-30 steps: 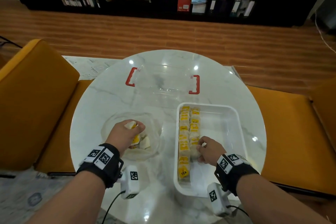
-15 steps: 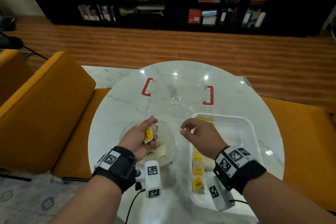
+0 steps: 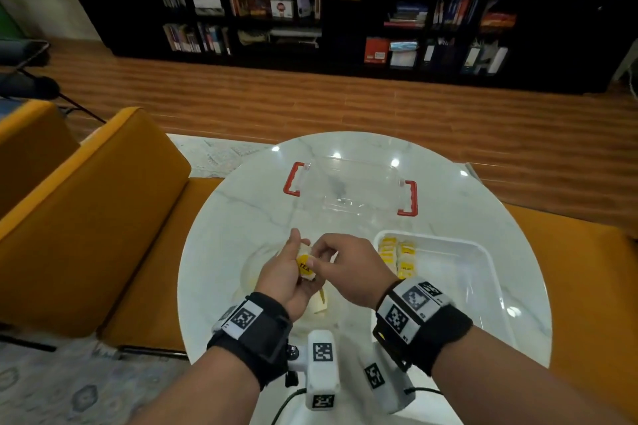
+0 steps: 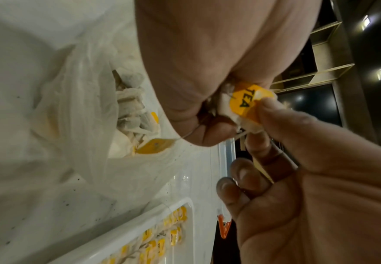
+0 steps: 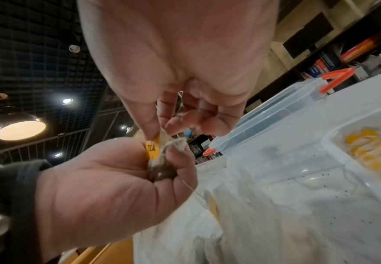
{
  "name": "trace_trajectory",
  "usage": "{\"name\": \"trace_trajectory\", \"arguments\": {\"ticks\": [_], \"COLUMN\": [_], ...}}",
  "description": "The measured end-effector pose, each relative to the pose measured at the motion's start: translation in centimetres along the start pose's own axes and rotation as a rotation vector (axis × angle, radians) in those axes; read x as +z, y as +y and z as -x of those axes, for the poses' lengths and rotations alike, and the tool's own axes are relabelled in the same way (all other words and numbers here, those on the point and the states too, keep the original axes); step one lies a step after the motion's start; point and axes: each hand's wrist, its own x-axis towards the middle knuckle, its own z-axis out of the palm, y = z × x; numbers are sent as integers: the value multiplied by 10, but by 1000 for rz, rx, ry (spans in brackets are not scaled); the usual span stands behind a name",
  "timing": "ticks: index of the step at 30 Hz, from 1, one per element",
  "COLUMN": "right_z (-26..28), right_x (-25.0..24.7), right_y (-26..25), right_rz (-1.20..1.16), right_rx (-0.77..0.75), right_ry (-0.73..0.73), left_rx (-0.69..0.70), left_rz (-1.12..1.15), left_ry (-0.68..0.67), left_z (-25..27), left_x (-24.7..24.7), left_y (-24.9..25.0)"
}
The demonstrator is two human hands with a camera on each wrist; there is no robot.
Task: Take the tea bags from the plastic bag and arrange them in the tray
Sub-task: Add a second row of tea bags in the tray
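A tea bag [image 3: 305, 267] with a yellow "TEA" tag is held up above the clear plastic bag [image 3: 253, 272]. My left hand [image 3: 299, 254] grips the tea bag from below, and my right hand [image 3: 316, 258] pinches its top edge. The left wrist view shows the tag [image 4: 243, 101] between both hands, with a string running down to another tag [image 4: 155, 146] in the bag [image 4: 83, 107], where more tea bags lie. In the right wrist view, thumb and forefinger pinch the tea bag [image 5: 154, 151]. The white tray [image 3: 483, 248] on the right holds two rows of tea bags [image 3: 397, 255] along its left side.
A clear lidded container [image 3: 348, 190] with red handles stands behind the hands on the round marble table [image 3: 241, 203]. Orange chairs [image 3: 96, 210] flank the table on both sides. The tray's right half [image 3: 459, 286] holds nothing.
My right hand has left the tray and moved left to pinch the tea bag. My left hand has lifted that tea bag out of the plastic bag.
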Motion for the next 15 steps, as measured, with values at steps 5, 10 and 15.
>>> {"name": "trace_trajectory", "arguments": {"ticks": [5,10,15], "right_z": [0,-3,-3], "right_x": [-13,-37,-64], "right_y": [-7,-13,-14], "right_rz": [-55,-36,55], "right_rx": [-10,1,-7], "right_ry": [-11,7,31], "left_rx": [-1,20,235], "left_rz": [-65,-93,-447], "left_ry": [100,134,67], "left_z": [-8,-10,-4], "left_x": [-7,-10,-9], "left_y": [4,11,24]}}
